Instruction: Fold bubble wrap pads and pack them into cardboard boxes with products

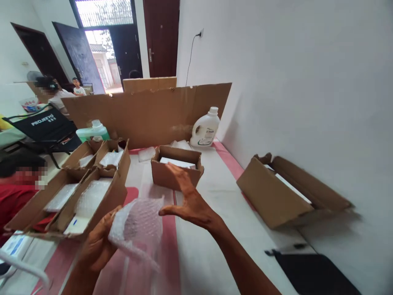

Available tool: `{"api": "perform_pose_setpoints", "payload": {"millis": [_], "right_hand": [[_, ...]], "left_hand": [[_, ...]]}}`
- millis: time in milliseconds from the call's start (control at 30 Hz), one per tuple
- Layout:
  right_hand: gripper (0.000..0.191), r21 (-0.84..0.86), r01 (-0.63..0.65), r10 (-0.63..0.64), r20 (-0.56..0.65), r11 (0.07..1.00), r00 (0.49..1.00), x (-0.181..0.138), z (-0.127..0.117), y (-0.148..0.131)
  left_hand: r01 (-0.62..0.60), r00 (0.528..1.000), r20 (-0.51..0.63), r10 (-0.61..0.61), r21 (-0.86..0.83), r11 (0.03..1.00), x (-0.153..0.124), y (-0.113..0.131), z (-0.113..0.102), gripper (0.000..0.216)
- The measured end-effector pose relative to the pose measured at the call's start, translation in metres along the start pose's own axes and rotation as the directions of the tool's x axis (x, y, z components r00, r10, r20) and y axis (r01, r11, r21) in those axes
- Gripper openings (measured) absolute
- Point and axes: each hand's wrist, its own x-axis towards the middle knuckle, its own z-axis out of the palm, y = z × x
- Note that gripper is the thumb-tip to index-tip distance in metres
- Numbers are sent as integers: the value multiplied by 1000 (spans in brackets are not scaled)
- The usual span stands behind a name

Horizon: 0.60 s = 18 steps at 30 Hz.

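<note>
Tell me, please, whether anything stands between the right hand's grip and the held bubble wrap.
Nothing visible does: the right hand's grip is open beside the bubble wrap, which the left hand's grip holds; whether the thumb touches it is unclear.

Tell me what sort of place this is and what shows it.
Probably a room in a home doubling as a small work area: the left hand holds bubble wrap above a table, open cardboard boxes sit nearby, and an open door behind shows daylight.

Two hands [192,205], six open cardboard boxes [166,177], two capped bottles [206,129]
</note>
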Motion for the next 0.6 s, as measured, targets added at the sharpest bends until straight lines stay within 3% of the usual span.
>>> {"api": "perform_pose_setpoints", "payload": {"millis": [33,100,133,200,300,433,533,600], "right_hand": [[99,77,13,-22,116,997,993,-6,5,-8],[65,278,-59,-47,362,959,931,-19,16,-20],[49,378,-145,-48,456,914,889,-26,22,-23],[37,525,-335,-11,550,782,835,-40,32,-24],[38,598,-495,118,556,630,823,-60,36,-17],[42,567,-634,313,564,526,764,-80,25,-2],[46,537,-731,445,581,421,682,-93,23,10],[46,534,-753,484,577,386,658,-100,27,17]], "left_hand": [[26,999,-41,-25,22,999,-10,-3,1,18],[66,989,-134,-63,21,998,-24,-11,3,17],[76,981,-180,-75,2,997,-28,-16,5,16],[105,966,-235,-109,-33,994,-32,-26,5,13],[214,967,-132,-217,-38,976,-37,-43,0,15],[266,961,69,-267,20,964,-52,-62,-14,59],[212,971,73,-229,191,958,-64,-72,-22,98],[164,983,4,-182,413,896,-66,-77,-25,97]]}}
